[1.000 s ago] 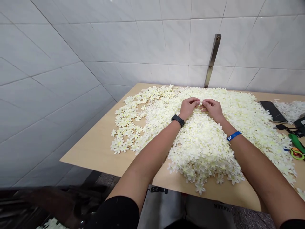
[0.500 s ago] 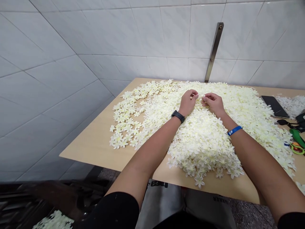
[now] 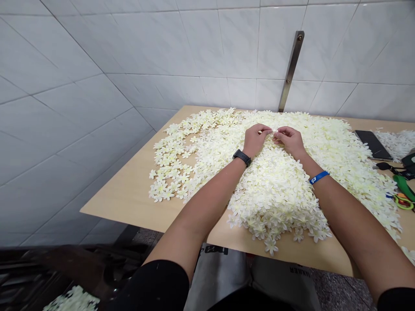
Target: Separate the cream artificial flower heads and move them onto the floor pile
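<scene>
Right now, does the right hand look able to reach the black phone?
Probably yes: only low-lying white flowers seem to lie between the right hand and the black phone, though that hand appears occupied.

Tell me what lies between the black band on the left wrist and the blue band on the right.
In the head view, heaped white flowers fill the stretch between the black band and the blue band.

Dark print marks the grey cloth (image 3: 217,276) below the counter (image 3: 129,203): small capitals at right, perhaps ending in "MER", not surely legible, and bolder, cut-off characters at left, unreadable. The blue wristband (image 3: 319,177) bears a white mark too small to read.
</scene>
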Demonstrator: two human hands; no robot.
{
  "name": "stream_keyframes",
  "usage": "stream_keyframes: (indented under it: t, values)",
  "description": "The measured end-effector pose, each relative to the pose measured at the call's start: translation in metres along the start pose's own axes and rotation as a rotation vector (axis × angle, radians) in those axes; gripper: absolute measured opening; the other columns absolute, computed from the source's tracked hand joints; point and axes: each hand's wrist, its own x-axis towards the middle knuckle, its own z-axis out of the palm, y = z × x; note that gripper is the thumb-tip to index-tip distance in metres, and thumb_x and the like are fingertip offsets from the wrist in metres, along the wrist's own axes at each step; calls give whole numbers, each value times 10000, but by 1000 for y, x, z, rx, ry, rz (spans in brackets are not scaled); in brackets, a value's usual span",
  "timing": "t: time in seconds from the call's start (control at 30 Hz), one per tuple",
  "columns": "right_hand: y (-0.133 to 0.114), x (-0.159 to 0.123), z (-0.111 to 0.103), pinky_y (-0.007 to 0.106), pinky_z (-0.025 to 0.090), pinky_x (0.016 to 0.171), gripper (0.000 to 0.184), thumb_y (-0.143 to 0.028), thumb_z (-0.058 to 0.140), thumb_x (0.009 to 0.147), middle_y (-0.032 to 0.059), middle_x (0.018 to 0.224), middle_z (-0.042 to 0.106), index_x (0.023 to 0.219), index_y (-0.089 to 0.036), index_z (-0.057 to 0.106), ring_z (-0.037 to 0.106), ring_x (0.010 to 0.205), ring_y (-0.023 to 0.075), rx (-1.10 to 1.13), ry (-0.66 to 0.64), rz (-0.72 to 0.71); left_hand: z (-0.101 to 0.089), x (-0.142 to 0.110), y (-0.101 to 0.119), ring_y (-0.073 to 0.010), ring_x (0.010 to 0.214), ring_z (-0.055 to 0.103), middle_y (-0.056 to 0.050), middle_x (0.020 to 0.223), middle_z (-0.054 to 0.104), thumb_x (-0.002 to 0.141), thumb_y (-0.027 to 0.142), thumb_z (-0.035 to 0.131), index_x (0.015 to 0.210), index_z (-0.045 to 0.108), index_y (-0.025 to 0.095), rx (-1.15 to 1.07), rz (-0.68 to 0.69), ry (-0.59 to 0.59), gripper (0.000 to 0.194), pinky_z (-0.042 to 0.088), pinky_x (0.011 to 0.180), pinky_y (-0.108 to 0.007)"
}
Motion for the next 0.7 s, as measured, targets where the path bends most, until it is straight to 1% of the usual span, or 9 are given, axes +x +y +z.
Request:
stream_keyframes:
  t: [0.13, 0.2, 0.27, 0.3, 0.37, 0.47, 0.57, 0.7]
  values:
    - [-1, 0, 0, 280, 595, 610, 400, -414, 923, 547, -13, 637, 650, 749, -199, 653, 660, 608, 146, 18, 14, 2, -1, 1, -2, -181, 896, 625, -50, 924, 709, 899, 197, 633, 827, 676, 194, 81, 39, 11, 84, 476, 815, -314]
    - [-2, 0, 0, 282, 596, 607, 405, -419, 927, 542, -16, 645, 653, 746, -203, 651, 656, 609, 144, 17, 25, 4, -2, 1, -1, -198, 973, 616, -70, 1036, 703, 909, 208, 633, 925, 676, 203, 124, 69, 20, 46, 470, 852, -325]
    - [-2, 0, 0, 285, 599, 613, 406, -428, 925, 553, -16, 655, 655, 754, -206, 650, 658, 621, 146, 3, 21, 5, -2, 0, 0, -212, 1072, 606, -78, 1145, 691, 914, 223, 644, 1016, 689, 220, 145, 115, 2, 111, 464, 920, -336]
    - [-2, 0, 0, 285, 601, 621, 405, -432, 922, 564, -14, 660, 657, 761, -206, 650, 661, 632, 147, -4, 12, 5, -2, 0, 1, -215, 1099, 605, -75, 1159, 690, 917, 226, 646, 1026, 701, 227, 150, 139, -13, 122, 458, 958, -341]
    - [-2, 0, -1, 283, 603, 637, 401, -437, 914, 587, -8, 662, 655, 772, -203, 646, 663, 645, 148, -13, -9, 3, -1, -1, 2, -215, 1099, 612, -64, 1107, 701, 919, 218, 645, 964, 731, 230, 161, 166, -29, 97, 448, 1005, -350]
    - [-2, -1, -2, 291, 608, 656, 388, -436, 905, 604, -6, 668, 658, 779, -205, 645, 665, 654, 150, -24, -33, -4, 0, -1, 2, -210, 1040, 620, -46, 1011, 707, 893, 185, 671, 852, 744, 226, 160, 163, -1, 94, 456, 997, -354]
    - [-2, -1, -3, 293, 607, 652, 380, -435, 902, 603, -6, 668, 661, 777, -208, 651, 662, 643, 149, -29, -46, -7, 0, -1, 1, -204, 1017, 619, -34, 974, 706, 872, 162, 688, 801, 738, 228, 126, 166, 30, 109, 462, 978, -349]
    - [-3, -1, -2, 279, 602, 650, 387, -436, 907, 593, -4, 663, 663, 757, -201, 647, 662, 642, 141, -10, -48, 3, -1, -1, 2, -203, 1021, 620, -31, 970, 704, 865, 145, 681, 775, 725, 224, 116, 148, 31, 128, 460, 995, -360]
